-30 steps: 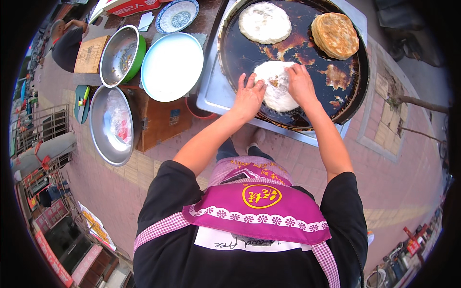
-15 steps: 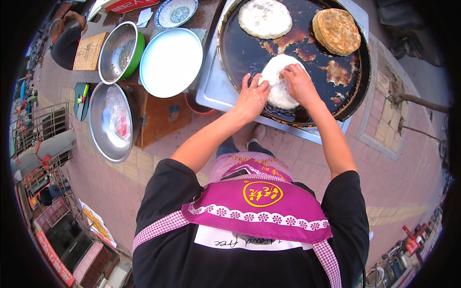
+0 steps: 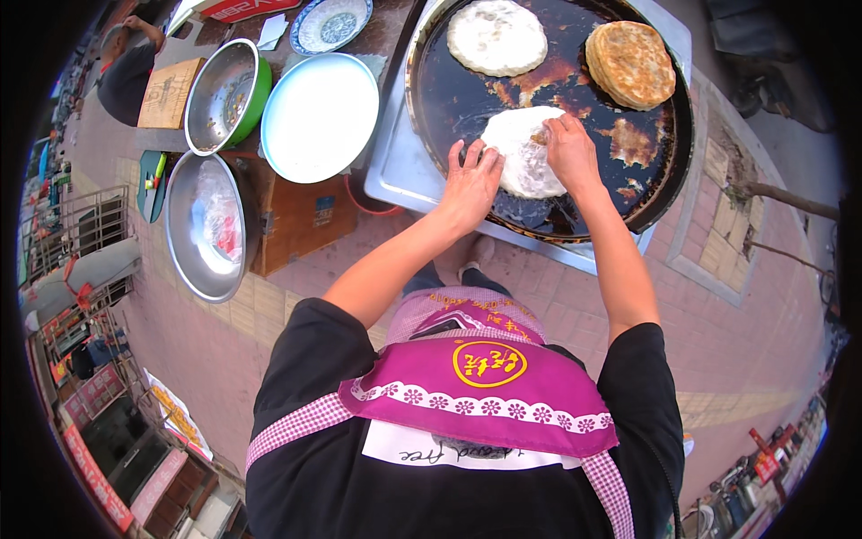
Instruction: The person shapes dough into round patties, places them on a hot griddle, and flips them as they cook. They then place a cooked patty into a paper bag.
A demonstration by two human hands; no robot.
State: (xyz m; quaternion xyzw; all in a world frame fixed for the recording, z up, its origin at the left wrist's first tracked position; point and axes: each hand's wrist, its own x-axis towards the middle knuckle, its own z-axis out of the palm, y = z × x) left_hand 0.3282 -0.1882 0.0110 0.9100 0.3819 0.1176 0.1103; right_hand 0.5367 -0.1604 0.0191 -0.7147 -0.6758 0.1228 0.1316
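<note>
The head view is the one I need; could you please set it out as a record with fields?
Left hand: spread, fingertips at the left edge of the nearer pale flatbread
Right hand: fingers bunched at that flatbread's upper right edge, exact grip unclear
Round pan: dark, with browned patches
Also in pan: farther pale flatbread, upper left; stack of browned flatbreads, upper right
Left of pan: white round tray; green bowl with metal interior; blue-and-white dish; metal basin
</note>
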